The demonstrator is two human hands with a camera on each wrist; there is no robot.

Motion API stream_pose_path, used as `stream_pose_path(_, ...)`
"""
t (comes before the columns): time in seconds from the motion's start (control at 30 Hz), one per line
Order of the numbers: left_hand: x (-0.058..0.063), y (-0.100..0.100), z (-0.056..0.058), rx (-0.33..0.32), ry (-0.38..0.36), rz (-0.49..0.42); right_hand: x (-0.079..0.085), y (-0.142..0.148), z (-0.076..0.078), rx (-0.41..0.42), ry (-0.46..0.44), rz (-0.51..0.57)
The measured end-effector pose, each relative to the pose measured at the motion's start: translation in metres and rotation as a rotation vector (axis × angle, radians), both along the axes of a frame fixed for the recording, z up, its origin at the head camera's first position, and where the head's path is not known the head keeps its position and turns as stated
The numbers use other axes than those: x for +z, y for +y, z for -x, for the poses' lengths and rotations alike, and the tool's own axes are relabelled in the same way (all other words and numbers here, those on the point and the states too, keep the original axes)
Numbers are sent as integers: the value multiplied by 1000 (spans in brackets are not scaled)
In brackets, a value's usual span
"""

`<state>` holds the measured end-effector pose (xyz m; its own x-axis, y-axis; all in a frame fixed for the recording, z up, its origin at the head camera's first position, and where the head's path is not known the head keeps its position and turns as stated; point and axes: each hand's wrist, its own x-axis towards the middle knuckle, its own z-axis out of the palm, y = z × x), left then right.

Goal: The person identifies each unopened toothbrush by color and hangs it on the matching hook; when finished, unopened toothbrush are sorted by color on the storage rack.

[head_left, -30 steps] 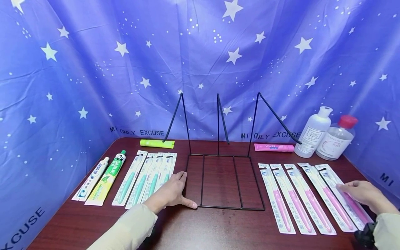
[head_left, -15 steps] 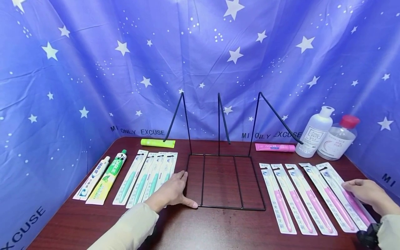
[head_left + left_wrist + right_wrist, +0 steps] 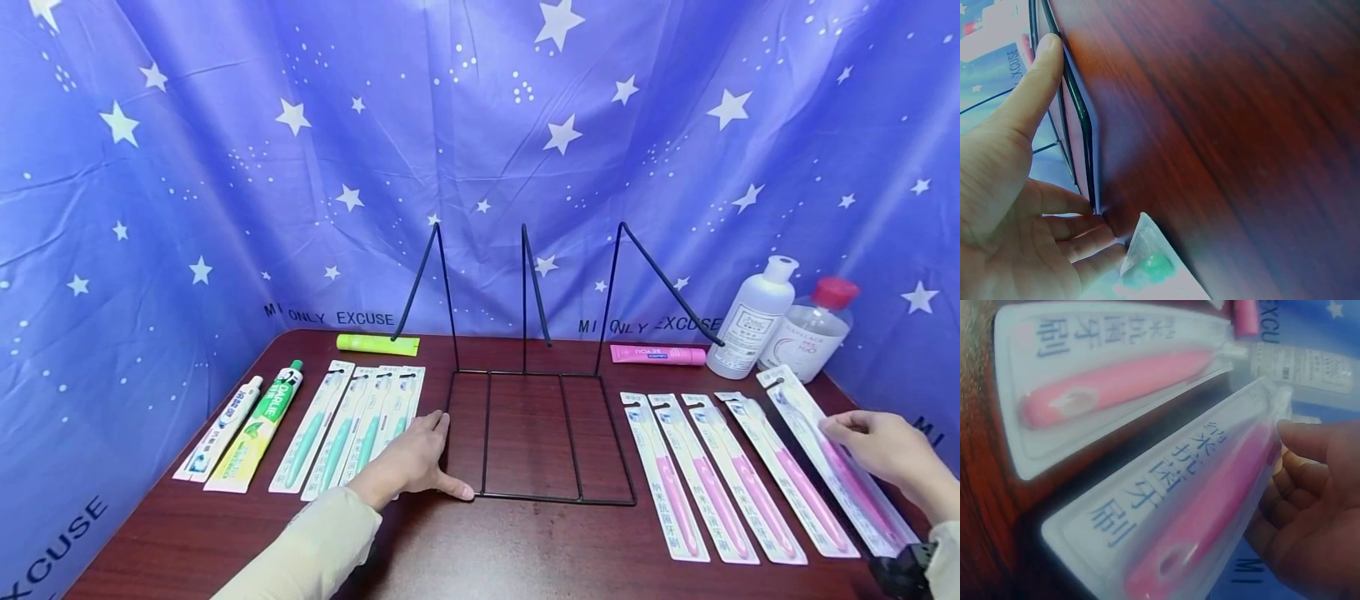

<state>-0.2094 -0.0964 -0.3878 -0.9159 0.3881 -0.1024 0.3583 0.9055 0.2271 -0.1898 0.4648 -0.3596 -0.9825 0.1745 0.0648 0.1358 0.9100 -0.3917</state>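
My right hand (image 3: 881, 454) pinches the edge of a packaged pink toothbrush (image 3: 855, 479) between thumb and fingers at the far right. In the right wrist view this pack (image 3: 1204, 506) is tilted and raised off the table, apart from the neighbouring pink toothbrush pack (image 3: 1116, 387). My left hand (image 3: 408, 462) rests at the left side of a black wire rack (image 3: 523, 292), its thumb on the front corner of the base. The left wrist view shows the left fingers spread along the rack's wire, close to a green toothbrush pack (image 3: 1157, 265).
Several pink toothbrush packs (image 3: 738, 483) lie right of the rack, several green ones left. Two toothpaste tubes (image 3: 255, 433) lie farther left. A yellow-green tube (image 3: 377, 344) and a pink tube (image 3: 658, 355) lie behind. Two bottles (image 3: 750, 321) stand back right, before a starry curtain (image 3: 480, 150).
My right hand has taken the rightmost pink toothbrush pack up off the table and shifted it slightly right, away from its neighbour. The left hand stays on the rack.
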Motion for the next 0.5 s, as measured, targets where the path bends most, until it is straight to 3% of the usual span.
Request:
stream_pose_path(0.2, 0, -1, -1, -3, 7, -2, 11, -9, -1, 17, 132, 2)
stream_pose_path(0.5, -1, 0, -1, -8, 12, 3, 51, -50, -14, 122, 327, 61)
